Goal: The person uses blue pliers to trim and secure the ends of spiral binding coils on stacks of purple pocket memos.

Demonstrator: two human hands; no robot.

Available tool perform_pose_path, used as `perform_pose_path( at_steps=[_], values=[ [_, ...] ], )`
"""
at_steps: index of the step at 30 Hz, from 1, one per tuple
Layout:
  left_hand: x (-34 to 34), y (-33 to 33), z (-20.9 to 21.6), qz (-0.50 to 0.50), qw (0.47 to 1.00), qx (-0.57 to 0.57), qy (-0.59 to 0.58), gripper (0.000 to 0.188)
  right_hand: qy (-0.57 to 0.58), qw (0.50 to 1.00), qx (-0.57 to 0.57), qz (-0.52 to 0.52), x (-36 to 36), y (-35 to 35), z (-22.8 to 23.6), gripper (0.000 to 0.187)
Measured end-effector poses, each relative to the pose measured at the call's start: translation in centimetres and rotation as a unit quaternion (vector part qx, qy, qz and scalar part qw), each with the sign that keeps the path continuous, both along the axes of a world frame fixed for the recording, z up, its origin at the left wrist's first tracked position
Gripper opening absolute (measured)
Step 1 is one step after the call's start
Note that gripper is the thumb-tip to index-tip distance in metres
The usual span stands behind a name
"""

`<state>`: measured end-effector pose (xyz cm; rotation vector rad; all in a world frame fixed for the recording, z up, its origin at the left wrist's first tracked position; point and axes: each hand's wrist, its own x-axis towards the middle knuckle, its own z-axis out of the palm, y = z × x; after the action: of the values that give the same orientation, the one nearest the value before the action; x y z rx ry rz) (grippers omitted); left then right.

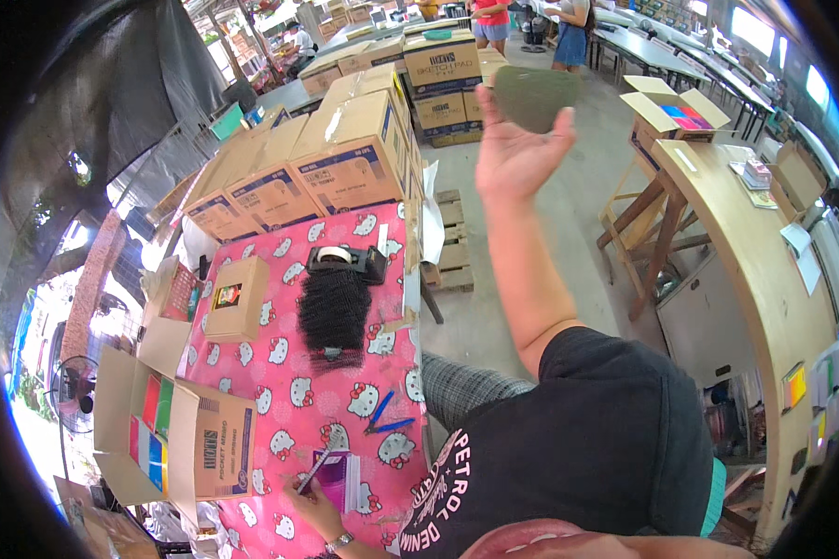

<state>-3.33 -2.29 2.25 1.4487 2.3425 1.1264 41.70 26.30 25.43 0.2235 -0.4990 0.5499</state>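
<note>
My right hand (524,156) is raised high at the end of an outstretched arm. Its thumb and fingers curl round the edges of a flat dark green piece (537,98) with a rounded lower edge; its exact kind I cannot tell. Low on the left, my left hand (313,511), with a watch at the wrist, pinches a thin, pale stick-like thing (316,466). Beside it lie purple notebooks (330,483) on a pink cat-patterned tablecloth (289,373). Blue-handled pliers (387,416) rest farther up, below a heap of black binding coils (334,312).
A tape dispenser (347,262) touches the coils' far end. Left of them stand a small carton (237,300) and an open carton (222,445) of colourful pads. Large cartons (348,160) line the table's far end. A wooden bench (732,238) is at right; people stand far off.
</note>
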Motion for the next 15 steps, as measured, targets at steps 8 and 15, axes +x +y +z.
perform_pose_path(
  at_steps=[8, 15],
  values=[
    [-1.6, -0.2, -1.1, -0.063, 0.996, 0.060, 0.030, 0.020, -0.425, 0.821, -0.175, 0.340, -13.6, 0.7, -11.5, 0.047],
    [-1.3, -0.6, -0.9, -0.065, 0.997, 0.022, -0.028, 0.017, -0.500, 0.698, -0.185, 0.477, -18.3, -0.6, -16.0, 0.048]
  ],
)
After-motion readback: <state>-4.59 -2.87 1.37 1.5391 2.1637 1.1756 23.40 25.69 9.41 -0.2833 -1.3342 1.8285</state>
